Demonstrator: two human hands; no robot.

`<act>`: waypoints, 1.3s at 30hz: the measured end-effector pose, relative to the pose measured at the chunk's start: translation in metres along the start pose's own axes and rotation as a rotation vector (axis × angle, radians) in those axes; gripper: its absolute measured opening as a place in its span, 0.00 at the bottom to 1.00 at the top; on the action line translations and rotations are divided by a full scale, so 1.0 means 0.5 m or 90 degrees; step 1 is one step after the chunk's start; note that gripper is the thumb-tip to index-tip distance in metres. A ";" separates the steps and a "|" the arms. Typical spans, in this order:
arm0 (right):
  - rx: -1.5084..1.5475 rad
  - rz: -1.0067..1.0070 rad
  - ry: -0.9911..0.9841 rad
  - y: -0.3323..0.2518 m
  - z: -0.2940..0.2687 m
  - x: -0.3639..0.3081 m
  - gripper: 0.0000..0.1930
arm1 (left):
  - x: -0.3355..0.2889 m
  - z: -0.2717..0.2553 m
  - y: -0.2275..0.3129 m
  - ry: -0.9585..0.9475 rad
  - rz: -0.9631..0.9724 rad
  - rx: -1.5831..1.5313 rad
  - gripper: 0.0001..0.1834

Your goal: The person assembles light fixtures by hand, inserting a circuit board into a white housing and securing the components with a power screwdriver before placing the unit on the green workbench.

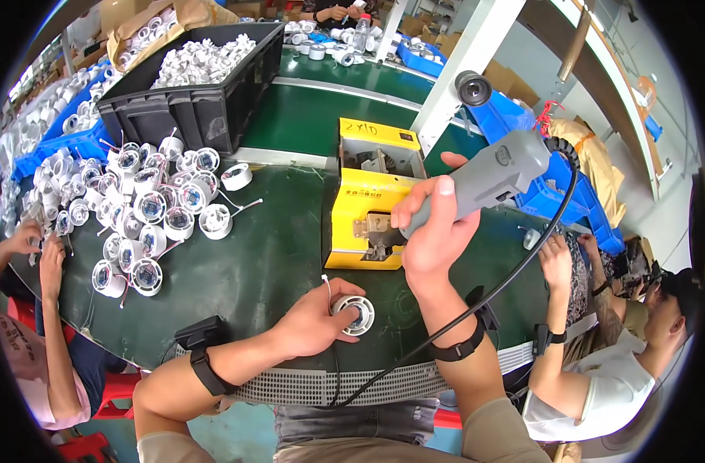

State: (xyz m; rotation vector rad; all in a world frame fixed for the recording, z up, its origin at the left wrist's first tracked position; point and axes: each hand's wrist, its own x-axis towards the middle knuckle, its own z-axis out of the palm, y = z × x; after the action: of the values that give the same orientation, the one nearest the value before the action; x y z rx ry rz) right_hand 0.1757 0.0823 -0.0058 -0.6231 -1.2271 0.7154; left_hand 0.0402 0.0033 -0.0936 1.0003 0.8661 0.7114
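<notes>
I see my left hand (pixel 315 318) pressed onto a small round white part (pixel 354 314), fingers curled over its left rim, pinning it to the dark green surface (pixel 267 255) just in front of me. My right hand (pixel 430 231) is raised above and slightly right of that part, clenched around the handle of a grey power screwdriver (pixel 488 179) — its black cable (pixel 522 262) loops down past my right wrist. The tool's tip is hidden behind my fist, so I cannot tell whether it touches anything. Behind the hands sits a yellow box-shaped machine (pixel 372 201). To the left lies a heap of similar white parts (pixel 148 204); a black crate (pixel 198 108) holds more.
</notes>
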 end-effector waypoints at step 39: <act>0.128 0.145 -0.160 -0.043 -0.033 -0.151 0.22 | -0.007 0.001 0.004 0.025 0.029 0.045 0.17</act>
State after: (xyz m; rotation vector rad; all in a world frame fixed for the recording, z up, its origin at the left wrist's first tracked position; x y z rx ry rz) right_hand 0.1817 0.0096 -0.0393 -0.5221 -1.3048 1.1205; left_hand 0.0390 0.0010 -0.0907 1.0751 0.9110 0.7455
